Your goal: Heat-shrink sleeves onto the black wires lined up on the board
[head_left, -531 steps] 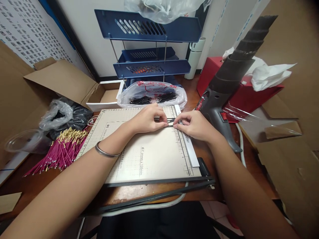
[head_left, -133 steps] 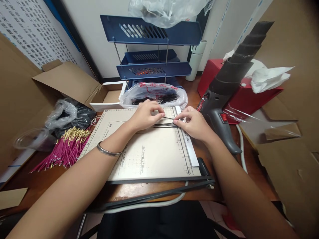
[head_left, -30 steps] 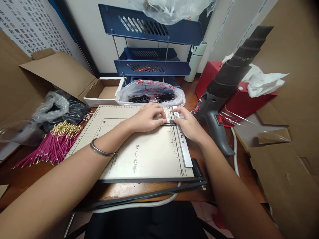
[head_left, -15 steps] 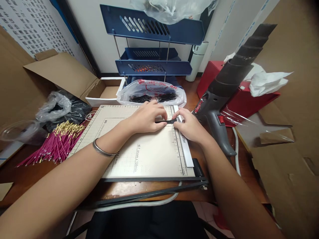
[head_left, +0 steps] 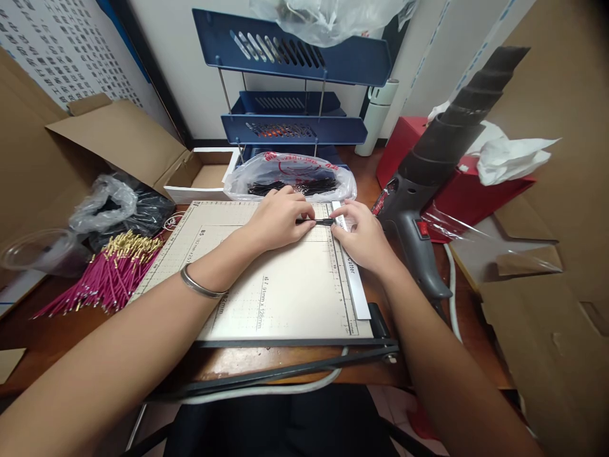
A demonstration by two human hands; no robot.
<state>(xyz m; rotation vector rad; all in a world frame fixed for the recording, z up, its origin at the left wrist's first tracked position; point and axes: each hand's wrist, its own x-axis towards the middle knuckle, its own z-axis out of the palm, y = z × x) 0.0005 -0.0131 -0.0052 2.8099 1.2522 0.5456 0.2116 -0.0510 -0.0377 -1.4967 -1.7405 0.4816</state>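
A thin bundle of black strands (head_left: 324, 221) lies across the upper right of a cream paper cutter board (head_left: 295, 285). My left hand (head_left: 280, 219) is closed on the bundle's left part, thumb and fingers pinching it. At the bundle's other end, by the white guide strip (head_left: 356, 285), my right hand (head_left: 360, 233) pinches with thumb and index finger. The strands' exact kind is hard to make out. Behind the board stands a clear plastic bag (head_left: 290, 166) holding many similar black strands. The cutter's dark blade arm (head_left: 285, 369) is lowered at the near edge.
Left of the board lies a pile of magenta wires with gold ends (head_left: 118, 266). An open cardboard box (head_left: 200, 184) is behind it. On the right stand a grey heat gun (head_left: 423, 209) and a red tissue box (head_left: 499, 190). Blue shelves (head_left: 295, 130) rise at the back.
Both hands have shifted slightly away from me with the black bundle, which now lies a little farther up the board. My right fingers have moved to the bundle's end.
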